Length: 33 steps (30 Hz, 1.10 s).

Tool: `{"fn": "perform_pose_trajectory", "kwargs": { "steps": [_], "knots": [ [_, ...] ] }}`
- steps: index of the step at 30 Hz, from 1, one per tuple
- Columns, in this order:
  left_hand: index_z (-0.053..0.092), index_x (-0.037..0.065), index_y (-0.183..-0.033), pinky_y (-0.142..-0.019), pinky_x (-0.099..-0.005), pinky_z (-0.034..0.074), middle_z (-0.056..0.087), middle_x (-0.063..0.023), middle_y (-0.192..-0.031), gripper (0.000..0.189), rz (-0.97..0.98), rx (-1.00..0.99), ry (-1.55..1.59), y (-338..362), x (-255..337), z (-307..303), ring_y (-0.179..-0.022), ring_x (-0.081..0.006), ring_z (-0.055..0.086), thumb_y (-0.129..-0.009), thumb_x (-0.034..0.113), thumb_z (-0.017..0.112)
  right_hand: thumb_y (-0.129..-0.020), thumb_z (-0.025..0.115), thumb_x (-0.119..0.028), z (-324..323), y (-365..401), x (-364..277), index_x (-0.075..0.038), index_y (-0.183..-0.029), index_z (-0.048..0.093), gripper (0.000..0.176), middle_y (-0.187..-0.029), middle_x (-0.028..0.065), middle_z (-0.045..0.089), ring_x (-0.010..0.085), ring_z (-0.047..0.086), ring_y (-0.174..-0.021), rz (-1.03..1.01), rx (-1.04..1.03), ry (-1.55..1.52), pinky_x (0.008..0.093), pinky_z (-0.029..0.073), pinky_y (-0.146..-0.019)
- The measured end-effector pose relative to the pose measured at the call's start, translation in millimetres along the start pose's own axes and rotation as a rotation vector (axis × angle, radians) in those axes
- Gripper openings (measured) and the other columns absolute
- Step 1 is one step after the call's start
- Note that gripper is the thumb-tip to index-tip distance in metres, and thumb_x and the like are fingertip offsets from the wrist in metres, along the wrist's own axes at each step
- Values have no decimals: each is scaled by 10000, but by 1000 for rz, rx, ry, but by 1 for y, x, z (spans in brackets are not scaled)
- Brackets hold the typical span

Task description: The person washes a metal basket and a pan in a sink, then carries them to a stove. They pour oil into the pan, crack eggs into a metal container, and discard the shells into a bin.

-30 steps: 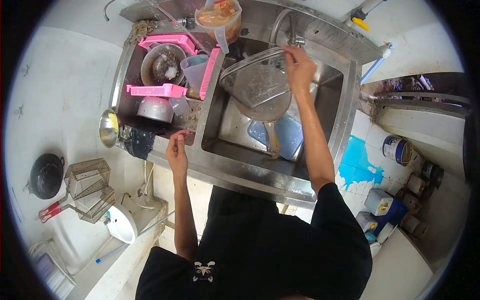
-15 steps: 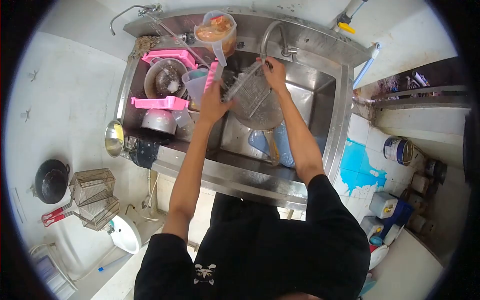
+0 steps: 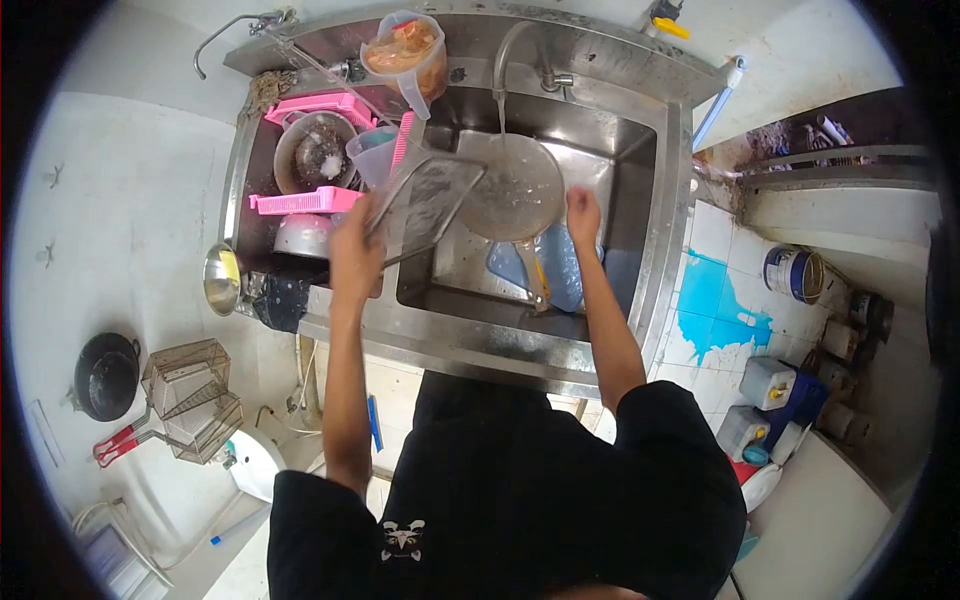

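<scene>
My left hand [image 3: 355, 250] grips the near left edge of a clear rectangular plastic lid or tray [image 3: 432, 200], tilted over the divider between the basins. The lid is slightly blurred. My right hand [image 3: 583, 215] hovers over the right basin with curled fingers, apart from the lid; nothing shows in it. Between my hands, a round pan [image 3: 515, 190] lies in the right basin, its handle [image 3: 538, 285] toward me. Water from the curved faucet [image 3: 508, 60] runs onto the pan. Beneath it rests a light blue item [image 3: 562, 270], partly hidden.
The left basin holds a pot [image 3: 315, 150], pink plastic baskets [image 3: 305, 203], a clear jug [image 3: 372, 157] and a metal pot [image 3: 303, 236]. A jug of orange-brown contents [image 3: 405, 55] stands on the back ledge. A metal bowl [image 3: 221, 280] sits at the left rim.
My left hand has carried the clear lid left and toward me, out of the water stream. My right hand has let go of it and moved right, uncovering the round pan.
</scene>
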<state>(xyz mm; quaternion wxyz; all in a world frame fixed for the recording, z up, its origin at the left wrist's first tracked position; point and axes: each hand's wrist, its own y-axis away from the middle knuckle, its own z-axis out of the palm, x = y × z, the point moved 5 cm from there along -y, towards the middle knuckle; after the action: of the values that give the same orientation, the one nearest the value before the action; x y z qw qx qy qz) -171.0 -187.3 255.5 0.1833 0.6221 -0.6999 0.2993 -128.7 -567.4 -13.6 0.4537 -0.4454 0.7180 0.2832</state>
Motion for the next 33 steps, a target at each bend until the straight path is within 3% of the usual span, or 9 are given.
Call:
{"fn": "perform_pose_trajectory", "kwargs": {
  "steps": [2,4,8,11,14,22,26,29,33],
  "knots": [
    [497,-34,-1288,-945,-390,477,614,-238,-1181,559,-142,54,-23,39,-5,-47,-1106,-338,615,-743,-149,455,-866,626,-468,26,42,151,-1,-1027,647,494,-990,227,678,368,658,-940,195,-323,144,435,502,-821],
    [472,-37,-1308,-936,-378,493,615,-198,-1184,535,-277,253,170,81,2,-90,-1100,-290,615,-790,-168,437,-931,566,-392,39,92,184,11,-965,633,409,-959,170,696,281,662,-869,139,-505,517,376,506,-797],
    [453,-54,-1298,-885,-394,532,592,-186,-1183,340,-329,541,225,163,-20,-164,-1045,-300,615,-963,4,454,-860,626,-400,51,140,190,-33,-1032,651,406,-958,223,677,408,643,-927,547,-537,279,443,512,-809],
    [411,-26,-1334,-906,-413,514,564,-229,-1224,366,-432,748,148,250,-45,-220,-1081,-314,600,-995,112,440,-855,615,-331,44,136,197,-93,-1023,676,298,-975,177,686,393,639,-932,452,-197,219,442,515,-817],
    [399,-54,-1324,-881,-454,528,590,-255,-1159,433,-432,876,17,302,-43,-238,-1052,-323,608,-1007,230,480,-872,578,-290,48,126,176,-83,-973,684,253,-969,174,686,367,650,-913,283,-507,635,452,518,-803],
    [456,7,-1290,-870,-480,534,570,-227,-1211,397,-818,1103,-112,427,-78,-224,-1101,-360,594,-1010,287,479,-875,532,-206,96,110,190,-53,-831,724,249,-879,175,699,337,682,-831,-240,-789,1041,428,556,-711],
    [459,11,-1286,-847,-465,542,594,-217,-1171,365,-969,1125,-155,464,-89,-203,-1050,-327,623,-1012,253,461,-858,573,-141,21,110,210,-39,-929,691,171,-809,161,692,305,684,-695,171,-963,870,427,548,-614],
    [456,20,-1303,-821,-442,544,609,-210,-1150,340,-1074,1177,-75,489,-108,-195,-1023,-334,646,-1010,192,433,-870,576,-132,-47,98,137,-31,-942,651,145,-768,136,669,232,638,-577,533,-810,428,366,511,-526],
    [419,17,-1365,-772,-436,539,608,-234,-1176,407,-1112,1189,-24,525,-141,-184,-984,-348,667,-979,142,449,-913,536,-91,-62,50,21,-24,-985,602,118,-700,66,576,131,556,-564,458,-853,114,281,502,-532]
  ]
}}
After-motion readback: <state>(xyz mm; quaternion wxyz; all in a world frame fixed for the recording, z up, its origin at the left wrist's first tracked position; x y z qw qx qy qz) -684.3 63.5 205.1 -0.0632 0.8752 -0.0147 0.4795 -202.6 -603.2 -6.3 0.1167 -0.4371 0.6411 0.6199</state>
